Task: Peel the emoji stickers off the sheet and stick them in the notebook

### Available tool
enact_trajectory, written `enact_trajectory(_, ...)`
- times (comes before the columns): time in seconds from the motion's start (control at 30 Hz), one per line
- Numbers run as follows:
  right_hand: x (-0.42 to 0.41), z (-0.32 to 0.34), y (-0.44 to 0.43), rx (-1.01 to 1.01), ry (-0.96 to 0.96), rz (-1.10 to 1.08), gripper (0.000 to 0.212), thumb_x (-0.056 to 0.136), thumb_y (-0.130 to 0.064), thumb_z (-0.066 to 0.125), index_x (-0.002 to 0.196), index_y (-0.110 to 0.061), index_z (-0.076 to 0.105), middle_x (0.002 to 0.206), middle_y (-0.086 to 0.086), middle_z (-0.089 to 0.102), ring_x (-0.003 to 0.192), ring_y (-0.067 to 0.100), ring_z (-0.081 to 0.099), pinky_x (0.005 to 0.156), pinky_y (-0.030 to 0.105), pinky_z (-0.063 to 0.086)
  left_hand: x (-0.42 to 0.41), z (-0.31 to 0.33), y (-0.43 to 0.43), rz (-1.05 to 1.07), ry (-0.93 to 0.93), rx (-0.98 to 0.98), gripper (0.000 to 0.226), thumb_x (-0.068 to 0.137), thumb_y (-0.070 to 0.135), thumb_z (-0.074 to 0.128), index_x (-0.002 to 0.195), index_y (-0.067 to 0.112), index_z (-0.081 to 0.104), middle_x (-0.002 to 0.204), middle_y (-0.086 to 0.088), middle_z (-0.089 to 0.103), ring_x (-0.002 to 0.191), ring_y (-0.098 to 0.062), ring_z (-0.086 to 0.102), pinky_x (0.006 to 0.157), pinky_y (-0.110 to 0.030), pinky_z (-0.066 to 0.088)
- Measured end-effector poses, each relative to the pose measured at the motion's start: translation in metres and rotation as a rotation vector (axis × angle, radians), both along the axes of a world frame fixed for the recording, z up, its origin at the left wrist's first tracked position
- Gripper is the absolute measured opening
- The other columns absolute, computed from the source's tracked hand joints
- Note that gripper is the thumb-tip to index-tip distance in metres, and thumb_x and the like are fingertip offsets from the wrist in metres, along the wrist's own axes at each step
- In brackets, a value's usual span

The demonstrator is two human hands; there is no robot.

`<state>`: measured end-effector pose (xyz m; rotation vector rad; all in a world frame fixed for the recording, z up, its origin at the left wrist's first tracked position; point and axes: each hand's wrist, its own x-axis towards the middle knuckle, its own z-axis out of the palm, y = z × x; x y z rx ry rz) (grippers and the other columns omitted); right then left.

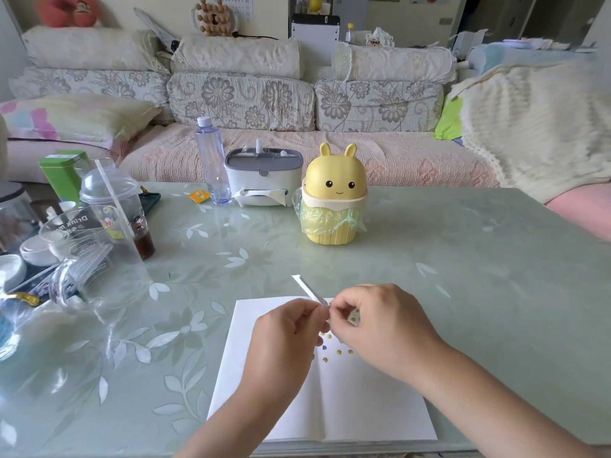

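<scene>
cup (pixel 109 206): well left of the left hand (pixel 284 335). left hand: fingers curled, pinching the near end of the sheet (pixel 305 287). sheet: held edge-on between both hands, above the open notebook (pixel 363 418). right hand (pixel 380 328): fingertips pinch the same end of the sheet. stickers (pixel 339 352): on the page, under the right hand. bin (pixel 334 180): beyond both hands.

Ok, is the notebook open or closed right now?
Open. The notebook lies spread flat on the table, white pages either side of a centre fold, with small stickers on the right page.
</scene>
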<state>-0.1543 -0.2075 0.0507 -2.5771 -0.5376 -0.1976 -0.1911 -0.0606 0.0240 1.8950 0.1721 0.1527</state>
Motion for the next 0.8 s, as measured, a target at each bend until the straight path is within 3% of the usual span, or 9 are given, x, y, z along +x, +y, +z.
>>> enact_trajectory(0.17, -0.0015, 0.0013, -0.0016, 0.260, 0.128, 0.033, 0.020, 0.089, -0.034, 0.069, 0.071, -0.028, 0.075, 0.061, -0.018, 0.068, 0.050, 0.002, 0.054, 0.051, 0.013, 0.036, 0.0023, 0.0004, 0.0011, 0.039, 0.042, -0.238, 0.021, 0.099, 0.012, 0.059, 0.084, 0.009, 0.074, 0.068, 0.004, 0.070, 0.061, -0.011, 0.065, 0.053, -0.025, 0.053)
enact_trajectory(0.27, 0.0001, -0.0007, -0.0007, 0.265, 0.190, 0.026, 0.020, 0.090, -0.033, 0.069, 0.072, -0.027, 0.076, 0.064, -0.017, 0.070, 0.055, 0.003, 0.058, 0.056, 0.020, 0.047, 0.0000, -0.0026, 0.0002, 0.037, 0.059, -0.298, 0.023, 0.099, 0.011, 0.058, 0.084, 0.009, 0.075, 0.068, 0.003, 0.069, 0.060, -0.011, 0.063, 0.052, -0.024, 0.051)
enact_trajectory(0.33, -0.0006, -0.0034, 0.0009, 0.210, 0.179, 0.020, 0.020, 0.089, -0.035, 0.068, 0.072, -0.028, 0.075, 0.061, -0.019, 0.068, 0.054, 0.002, 0.058, 0.055, 0.020, 0.044, -0.0015, -0.0053, 0.0000, 0.041, 0.075, -0.320, 0.023, 0.099, 0.011, 0.059, 0.084, 0.010, 0.076, 0.069, 0.002, 0.069, 0.060, -0.012, 0.063, 0.053, -0.025, 0.051)
enact_trajectory(0.5, -0.0024, -0.0049, 0.0035, 0.170, 0.128, -0.003, 0.021, 0.088, -0.033, 0.066, 0.070, -0.025, 0.073, 0.061, -0.015, 0.067, 0.051, 0.000, 0.054, 0.050, 0.012, 0.031, -0.0013, -0.0072, 0.0011, 0.041, 0.055, -0.246, 0.024, 0.098, 0.011, 0.060, 0.081, 0.013, 0.076, 0.069, 0.003, 0.071, 0.058, -0.009, 0.063, 0.054, -0.024, 0.053)
enact_trajectory(0.67, -0.0015, -0.0035, 0.0029, 0.244, 0.188, -0.002, 0.023, 0.088, -0.023, 0.066, 0.065, -0.022, 0.072, 0.055, -0.016, 0.063, 0.046, 0.003, 0.051, 0.049, 0.011, 0.033, -0.0008, -0.0071, 0.0016, 0.023, 0.003, -0.116, 0.023, 0.098, 0.013, 0.060, 0.081, 0.018, 0.075, 0.069, 0.008, 0.071, 0.059, -0.007, 0.064, 0.057, -0.024, 0.054)
enact_trajectory(0.8, 0.0000, -0.0014, 0.0012, 0.364, 0.297, -0.010, 0.027, 0.090, -0.017, 0.065, 0.064, -0.021, 0.072, 0.051, -0.014, 0.061, 0.045, 0.005, 0.044, 0.049, 0.014, 0.036, -0.0005, -0.0052, 0.0018, 0.014, -0.009, -0.127, 0.024, 0.099, 0.012, 0.059, 0.082, 0.020, 0.074, 0.069, 0.011, 0.071, 0.059, -0.007, 0.064, 0.056, -0.024, 0.054)
